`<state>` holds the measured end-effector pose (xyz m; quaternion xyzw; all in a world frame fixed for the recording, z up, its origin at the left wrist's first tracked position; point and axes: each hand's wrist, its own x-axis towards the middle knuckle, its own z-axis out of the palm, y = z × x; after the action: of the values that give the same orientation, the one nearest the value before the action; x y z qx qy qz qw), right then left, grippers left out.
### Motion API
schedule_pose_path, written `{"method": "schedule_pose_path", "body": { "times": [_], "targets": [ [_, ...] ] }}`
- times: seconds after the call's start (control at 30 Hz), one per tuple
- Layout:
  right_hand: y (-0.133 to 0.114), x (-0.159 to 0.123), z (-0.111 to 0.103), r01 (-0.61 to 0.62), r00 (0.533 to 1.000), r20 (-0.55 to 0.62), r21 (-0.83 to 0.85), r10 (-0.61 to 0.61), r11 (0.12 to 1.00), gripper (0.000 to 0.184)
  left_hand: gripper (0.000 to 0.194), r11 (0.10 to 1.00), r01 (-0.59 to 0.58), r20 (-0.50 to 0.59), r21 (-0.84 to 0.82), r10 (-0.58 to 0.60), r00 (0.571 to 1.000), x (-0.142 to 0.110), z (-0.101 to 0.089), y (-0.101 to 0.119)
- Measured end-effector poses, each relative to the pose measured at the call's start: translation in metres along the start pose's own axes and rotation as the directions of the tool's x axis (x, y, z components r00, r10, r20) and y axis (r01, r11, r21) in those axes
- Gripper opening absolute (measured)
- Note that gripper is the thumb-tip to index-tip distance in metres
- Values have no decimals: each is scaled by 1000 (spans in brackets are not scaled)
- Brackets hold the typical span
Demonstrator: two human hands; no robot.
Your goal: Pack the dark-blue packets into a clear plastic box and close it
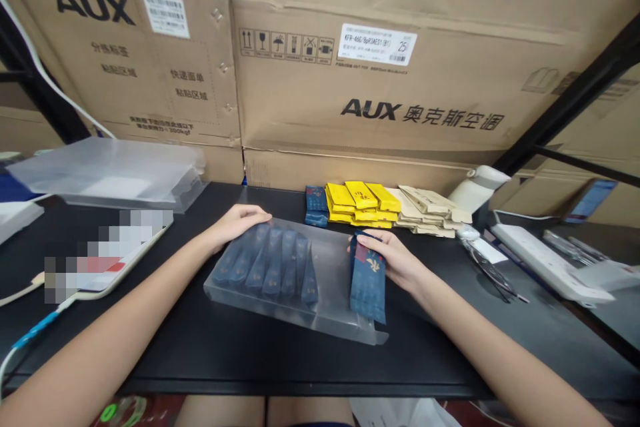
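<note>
A frosted clear plastic bag point(333, 280) lies on the black desk, with several dark blue packets point(273, 260) fanned in a row inside its left part. My left hand point(243, 219) is closed on the bag's far left edge, its fingers partly hidden. My right hand point(393, 255) pinches more dark blue packets point(369, 280), with gold characters on the front one, upright at the bag's right end. Whether these packets are partly inside the bag's end or just in front of it, I cannot tell. Behind the bag stand a small blue packet stack point(316, 205), yellow packets point(363, 200) and beige packets point(430, 207).
More frosted plastic bags point(120, 167) lie at the back left, above a blurred-out device point(115, 253) with a cable. At right are a white bottle point(477, 188), eyeglasses point(493, 273), a power strip point(545, 260) and a phone point(590, 200). Large cardboard boxes point(300, 100) wall the back.
</note>
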<state>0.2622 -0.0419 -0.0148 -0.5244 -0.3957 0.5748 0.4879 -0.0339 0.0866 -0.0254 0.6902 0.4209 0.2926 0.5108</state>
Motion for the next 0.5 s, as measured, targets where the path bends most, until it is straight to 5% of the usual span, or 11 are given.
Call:
{"method": "schedule_pose_path", "body": {
  "times": [0.5],
  "targets": [
    [-3, 6, -8, -58, 998, 53, 293, 44, 954, 3, 33, 1000, 11, -4, -17, -11, 1000, -1, 0, -1]
  ]
}}
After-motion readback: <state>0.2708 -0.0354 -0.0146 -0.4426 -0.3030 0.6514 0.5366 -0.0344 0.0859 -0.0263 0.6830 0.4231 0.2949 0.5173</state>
